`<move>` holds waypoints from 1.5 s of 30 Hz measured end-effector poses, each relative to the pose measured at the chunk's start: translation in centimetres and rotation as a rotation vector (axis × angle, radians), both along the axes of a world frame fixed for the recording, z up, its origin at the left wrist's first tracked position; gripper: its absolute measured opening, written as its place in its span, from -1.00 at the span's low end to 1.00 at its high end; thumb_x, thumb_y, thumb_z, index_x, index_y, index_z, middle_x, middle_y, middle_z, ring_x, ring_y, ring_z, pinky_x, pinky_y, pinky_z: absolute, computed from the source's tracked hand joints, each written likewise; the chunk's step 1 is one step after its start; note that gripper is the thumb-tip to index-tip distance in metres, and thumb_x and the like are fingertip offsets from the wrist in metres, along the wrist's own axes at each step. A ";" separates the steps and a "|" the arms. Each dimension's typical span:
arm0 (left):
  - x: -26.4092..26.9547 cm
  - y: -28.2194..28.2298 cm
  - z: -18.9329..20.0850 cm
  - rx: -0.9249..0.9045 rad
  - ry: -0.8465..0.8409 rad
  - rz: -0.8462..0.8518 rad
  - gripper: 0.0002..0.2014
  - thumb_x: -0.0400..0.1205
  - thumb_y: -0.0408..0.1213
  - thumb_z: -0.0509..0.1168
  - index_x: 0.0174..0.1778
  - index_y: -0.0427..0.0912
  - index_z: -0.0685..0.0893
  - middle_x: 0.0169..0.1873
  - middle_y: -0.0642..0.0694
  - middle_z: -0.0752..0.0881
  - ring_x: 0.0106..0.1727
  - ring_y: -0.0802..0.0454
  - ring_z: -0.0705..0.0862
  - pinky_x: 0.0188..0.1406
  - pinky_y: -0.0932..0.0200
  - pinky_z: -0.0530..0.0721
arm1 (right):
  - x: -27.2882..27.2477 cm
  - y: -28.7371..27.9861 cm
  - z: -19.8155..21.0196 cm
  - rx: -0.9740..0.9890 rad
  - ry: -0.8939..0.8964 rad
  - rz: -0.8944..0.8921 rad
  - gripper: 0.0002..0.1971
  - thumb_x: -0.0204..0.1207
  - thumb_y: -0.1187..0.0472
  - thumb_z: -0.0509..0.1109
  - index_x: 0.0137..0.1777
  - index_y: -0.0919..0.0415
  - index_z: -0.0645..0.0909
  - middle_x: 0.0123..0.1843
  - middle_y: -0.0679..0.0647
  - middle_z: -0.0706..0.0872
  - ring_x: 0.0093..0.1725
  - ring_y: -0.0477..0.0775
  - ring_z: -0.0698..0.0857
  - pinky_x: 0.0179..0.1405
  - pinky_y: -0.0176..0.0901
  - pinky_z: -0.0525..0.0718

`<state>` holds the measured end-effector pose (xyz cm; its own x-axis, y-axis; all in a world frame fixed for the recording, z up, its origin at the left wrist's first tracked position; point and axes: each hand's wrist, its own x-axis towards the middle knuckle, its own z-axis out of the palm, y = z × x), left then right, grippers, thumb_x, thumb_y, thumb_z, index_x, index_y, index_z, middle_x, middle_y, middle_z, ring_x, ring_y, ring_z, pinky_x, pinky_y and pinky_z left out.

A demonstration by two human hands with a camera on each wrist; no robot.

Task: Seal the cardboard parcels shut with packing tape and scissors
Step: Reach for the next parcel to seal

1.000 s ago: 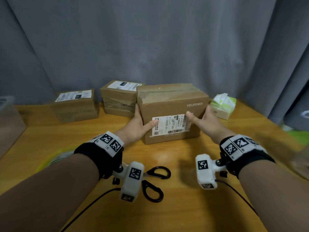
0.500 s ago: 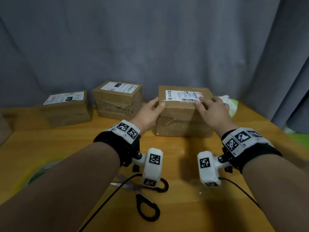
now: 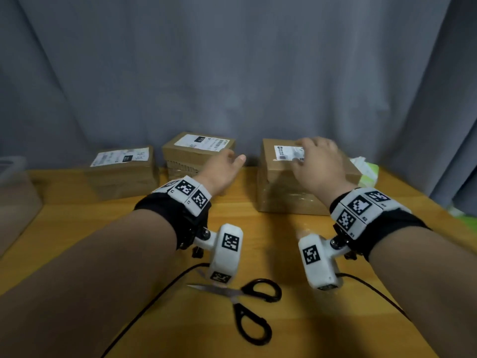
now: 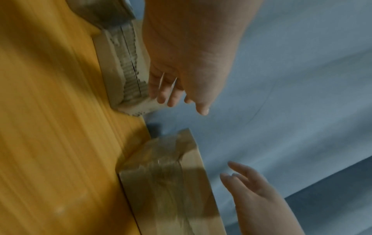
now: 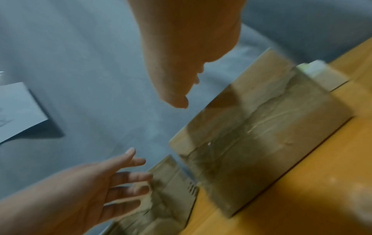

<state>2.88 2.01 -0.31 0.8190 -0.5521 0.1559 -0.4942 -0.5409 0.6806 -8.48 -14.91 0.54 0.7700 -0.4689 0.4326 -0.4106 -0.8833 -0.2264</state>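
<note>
The taped brown parcel (image 3: 286, 192) stands at the back right of the table, label up, with clear tape across its front side (image 5: 261, 135). My right hand (image 3: 315, 161) hovers over its top with straight fingers (image 4: 239, 171) and holds nothing. My left hand (image 3: 227, 164) is open and empty in front of the middle parcel (image 3: 198, 148), whose near side shows torn corrugated edges (image 4: 128, 76). A third parcel (image 3: 121, 171) sits further left. Black-handled scissors (image 3: 247, 303) lie open near the table's front, below my wrists. No tape roll is in view.
A green and white tissue pack (image 3: 366, 169) lies behind the taped parcel. A clear plastic bin (image 3: 13, 197) stands at the left edge. A grey curtain (image 3: 232, 73) hangs close behind the parcels. Black cables (image 3: 154, 298) run from the wrist cameras across the wooden table (image 3: 284, 254).
The parcel was tipped over so its label faces up and pushed to the back. Both hands have let go of it; the left hand has moved left toward the middle parcel.
</note>
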 end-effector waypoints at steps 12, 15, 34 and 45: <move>7.1 9.2 0.1 0.021 -0.073 0.192 -0.51 0.70 -0.06 0.18 0.51 -0.21 0.36 0.46 -0.23 0.33 0.43 -0.14 0.44 0.48 0.04 0.34 | 9.9 8.6 0.3 0.526 0.028 0.271 -0.50 0.65 0.05 0.29 0.54 0.16 0.35 0.52 0.20 0.35 0.47 0.22 0.43 0.43 -0.09 0.36; 9.6 8.8 0.5 0.040 -0.121 0.190 -0.49 0.71 -0.06 0.16 0.53 -0.24 0.34 0.46 -0.26 0.38 0.47 -0.16 0.40 0.45 0.02 0.35 | 12.3 8.2 -0.1 0.635 0.021 0.215 -0.44 0.65 -0.05 0.26 0.58 0.17 0.30 0.56 0.23 0.31 0.51 0.25 0.39 0.47 -0.02 0.34; 4.3 11.4 -1.1 0.066 -0.007 0.159 -0.45 0.69 0.03 0.16 0.53 -0.22 0.36 0.36 -0.18 0.58 0.36 -0.14 0.54 0.31 0.08 0.52 | 6.9 10.7 -1.4 0.904 0.092 0.259 -0.51 0.75 0.04 0.09 0.66 -0.04 0.19 0.65 0.08 0.26 0.58 0.17 0.30 0.48 0.06 0.39; -6.1 14.6 -3.3 -0.249 0.038 0.180 -0.47 0.71 -0.19 0.20 0.58 -0.22 0.23 0.40 -0.18 0.56 0.38 -0.11 0.56 0.36 0.00 0.54 | -4.9 13.9 -3.5 1.129 -0.066 0.287 -0.16 0.59 -0.07 0.36 0.71 -0.05 -0.10 0.58 -0.09 0.38 0.50 0.04 0.41 0.51 0.14 0.38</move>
<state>-3.19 16.63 -3.64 0.9081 -0.3464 0.2355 -0.3771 -0.4317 0.8194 -13.38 -1.01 -3.01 0.9021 -0.4249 -0.0756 -0.1862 -0.2251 -0.9564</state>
